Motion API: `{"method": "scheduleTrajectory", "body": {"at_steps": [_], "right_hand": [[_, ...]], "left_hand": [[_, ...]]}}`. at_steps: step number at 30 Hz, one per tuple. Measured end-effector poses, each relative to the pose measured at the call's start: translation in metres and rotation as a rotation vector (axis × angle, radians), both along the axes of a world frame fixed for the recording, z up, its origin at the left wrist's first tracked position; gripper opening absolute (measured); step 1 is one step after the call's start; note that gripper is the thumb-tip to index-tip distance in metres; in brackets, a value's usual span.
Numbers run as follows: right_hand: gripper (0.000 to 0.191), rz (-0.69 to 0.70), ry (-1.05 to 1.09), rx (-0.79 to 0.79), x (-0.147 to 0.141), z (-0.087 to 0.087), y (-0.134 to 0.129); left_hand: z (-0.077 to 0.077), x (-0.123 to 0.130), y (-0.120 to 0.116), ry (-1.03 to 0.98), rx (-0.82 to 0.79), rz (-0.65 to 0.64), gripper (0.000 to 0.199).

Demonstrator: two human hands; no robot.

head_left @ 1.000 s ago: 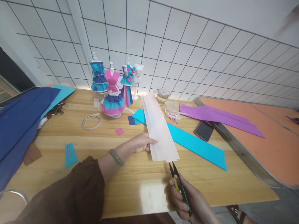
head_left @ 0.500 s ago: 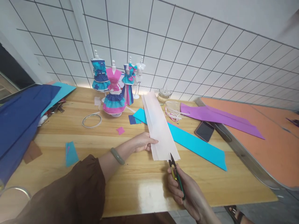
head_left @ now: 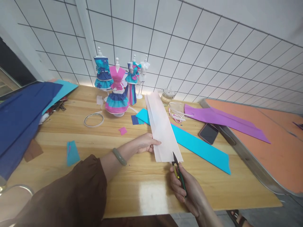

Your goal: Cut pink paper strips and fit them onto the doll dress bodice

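My left hand [head_left: 147, 143] pinches the near left part of a long folded pale pink sheet [head_left: 163, 132], thumb on top and fingers beneath. Whether the sheet is paper or cloth I cannot tell. In my right hand [head_left: 183, 186] is a pair of thread snips [head_left: 178, 173] with dark blades and a green handle. Their blades are at the sheet's near edge, close to its right corner, one blade over the top face. Under the sheet lies a bright blue folded strip [head_left: 201, 149], running off to the right.
Small dress forms [head_left: 116, 90] in colourful outfits stand at the back. A white tape ring [head_left: 93, 119], blue scrap [head_left: 73, 153], pink scrap [head_left: 122, 130], phone [head_left: 208, 133], glass jar [head_left: 168, 96] and purple strip [head_left: 224, 121] lie around. Dark blue material [head_left: 21, 116] covers the left side.
The snips have moved slightly further onto the sheet's near edge and their blades look closer together. My left hand keeps its hold; the view has shifted a little.
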State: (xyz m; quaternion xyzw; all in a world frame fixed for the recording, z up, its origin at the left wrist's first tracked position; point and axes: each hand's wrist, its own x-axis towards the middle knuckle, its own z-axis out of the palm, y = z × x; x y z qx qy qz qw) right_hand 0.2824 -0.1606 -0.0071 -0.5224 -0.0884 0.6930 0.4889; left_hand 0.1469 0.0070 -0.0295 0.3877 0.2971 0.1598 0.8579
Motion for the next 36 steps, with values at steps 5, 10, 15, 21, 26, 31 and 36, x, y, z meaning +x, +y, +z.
{"method": "scheduleTrajectory", "body": {"at_steps": [5, 10, 15, 21, 26, 31, 36], "right_hand": [[0.033, 0.009, -0.020, 0.019, -0.0006, -0.0003, 0.0018], [0.035, 0.009, -0.043, 0.012, -0.0006, -0.0001, 0.0010], [0.037, 0.005, -0.064, 0.004, -0.0016, 0.0009, 0.0002], [0.037, -0.004, -0.091, 0.010, -0.0031, 0.0013, -0.0005], [0.038, -0.013, -0.129, 0.013, -0.0048, 0.0013, -0.0006], [0.039, -0.020, -0.151, 0.011, -0.0055, 0.0019, -0.0002], [0.042, -0.018, -0.116, 0.009, -0.0052, 0.0027, 0.0003]], "left_hand": [[-0.0004, 0.0002, 0.0006, 0.000, -0.014, 0.009, 0.030], [0.0011, 0.0009, 0.0010, 0.012, -0.019, 0.009, 0.031], [0.0016, 0.0007, 0.0008, 0.020, -0.004, 0.002, 0.030], [0.0016, -0.0001, 0.0004, 0.018, -0.001, 0.005, 0.034], [0.0029, 0.0001, 0.0002, 0.025, 0.005, 0.002, 0.034], [0.0028, 0.0004, 0.0004, 0.041, 0.005, 0.013, 0.035], [0.0008, 0.0004, 0.0010, 0.022, 0.004, 0.002, 0.032]]}}
